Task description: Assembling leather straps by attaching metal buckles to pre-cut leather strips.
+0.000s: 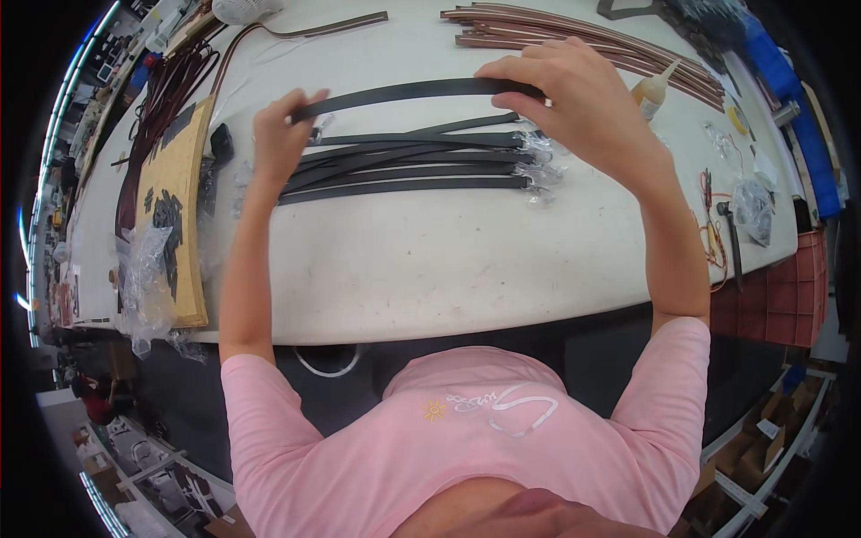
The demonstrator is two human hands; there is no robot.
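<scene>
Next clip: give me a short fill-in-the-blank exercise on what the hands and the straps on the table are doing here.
1. Both hands hold one long black strap; the left hand has its left end and the right hand its ____ end.
2. Just nearer the person lies a pile of straps coloured ____.
3. The brown straps lie at the table's ____ edge, beyond the right hand.
4. A small glue bottle stands to the ____ of the right hand.

Missing words: right; black; far; right
</scene>
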